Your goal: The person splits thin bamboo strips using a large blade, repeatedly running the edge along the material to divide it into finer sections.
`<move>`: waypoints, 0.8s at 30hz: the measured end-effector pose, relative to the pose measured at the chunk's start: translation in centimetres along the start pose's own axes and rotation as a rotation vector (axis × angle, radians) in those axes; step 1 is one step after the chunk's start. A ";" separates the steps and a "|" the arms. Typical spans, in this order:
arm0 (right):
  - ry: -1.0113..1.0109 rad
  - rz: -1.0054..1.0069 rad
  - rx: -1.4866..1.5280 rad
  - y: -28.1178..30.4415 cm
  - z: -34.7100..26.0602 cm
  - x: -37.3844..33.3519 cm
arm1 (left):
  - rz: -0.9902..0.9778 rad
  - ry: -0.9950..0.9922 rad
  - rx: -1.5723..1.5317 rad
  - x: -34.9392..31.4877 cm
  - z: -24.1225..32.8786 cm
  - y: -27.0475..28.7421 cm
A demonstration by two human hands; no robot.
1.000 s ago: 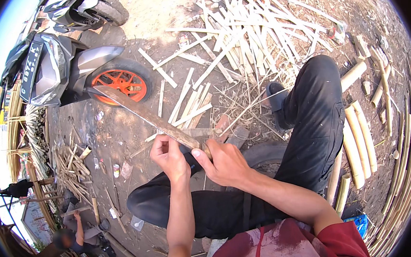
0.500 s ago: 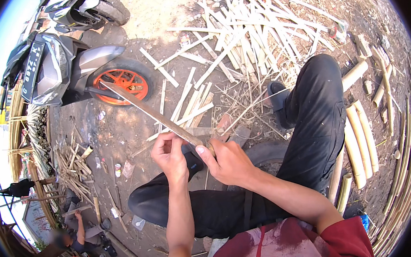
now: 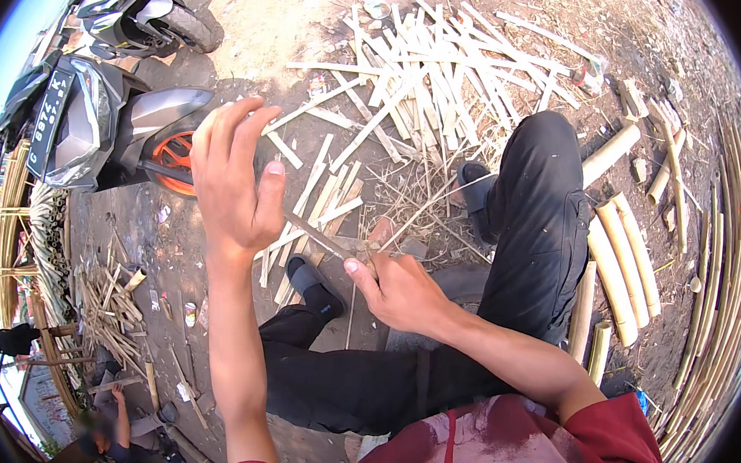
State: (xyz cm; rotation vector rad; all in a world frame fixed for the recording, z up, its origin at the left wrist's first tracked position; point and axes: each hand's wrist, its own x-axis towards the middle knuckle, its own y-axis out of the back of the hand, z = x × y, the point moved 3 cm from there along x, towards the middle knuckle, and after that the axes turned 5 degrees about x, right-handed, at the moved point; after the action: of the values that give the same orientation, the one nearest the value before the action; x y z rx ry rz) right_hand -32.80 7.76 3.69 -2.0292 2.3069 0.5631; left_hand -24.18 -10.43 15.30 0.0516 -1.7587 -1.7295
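Note:
My right hand (image 3: 409, 294) is wrapped round the handle of a long machete (image 3: 321, 240). The narrow blade runs away toward the upper left, in front of my bent legs. My left hand (image 3: 237, 177) is raised over the far part of the blade, fingers apart and slightly bent, thumb up. It hides the blade's tip, and I cannot tell whether it touches the metal. Beyond the blade several split bamboo strips (image 3: 331, 202) lie on the dirt.
A big pile of bamboo strips (image 3: 435, 80) spreads ahead. Thick bamboo lengths (image 3: 616, 268) lie at my right, long poles (image 3: 711, 328) at the far right. A motorbike (image 3: 100, 123) stands at left, another (image 3: 136, 8) behind it. A person (image 3: 124, 430) sits at lower left.
My left hand has left the lower part of the blade and moved up and to the left, its fingers opening from a curl. The right hand keeps its hold on the machete.

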 end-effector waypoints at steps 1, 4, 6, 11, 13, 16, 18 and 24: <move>-0.027 -0.014 -0.020 -0.1 0.3 -0.1 | 0.034 -0.027 0.064 0.2 -0.1 -0.1; -0.052 -0.102 -0.087 -0.6 2.7 0.1 | -0.012 0.127 0.008 -4.4 -2.0 -6.0; -0.090 -0.094 -0.107 -0.1 5.2 1.3 | 0.135 0.367 -0.189 -7.1 -2.8 -5.5; -0.229 -0.158 0.003 -2.1 8.4 -0.5 | 0.488 1.342 -1.124 -23.2 5.8 -1.8; -0.296 -0.178 0.218 -4.9 9.6 -0.5 | -0.020 1.265 -1.076 -23.5 12.1 -3.7; -0.437 -0.280 0.393 -8.1 10.6 -1.7 | -0.188 1.445 -1.257 -24.8 16.0 -5.5; -0.374 -0.281 0.359 -9.4 10.6 -2.1 | 0.008 1.490 -1.244 -26.4 16.0 -6.4; -0.511 -0.261 0.499 -10.4 12.6 -2.6 | -0.550 0.751 -0.651 -26.8 18.2 -1.6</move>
State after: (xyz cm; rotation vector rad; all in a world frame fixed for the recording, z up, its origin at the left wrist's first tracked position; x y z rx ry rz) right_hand -25.21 12.77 -10.13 -1.6646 1.6511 0.3803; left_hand -12.48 17.78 4.38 0.8419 -0.6214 -2.1848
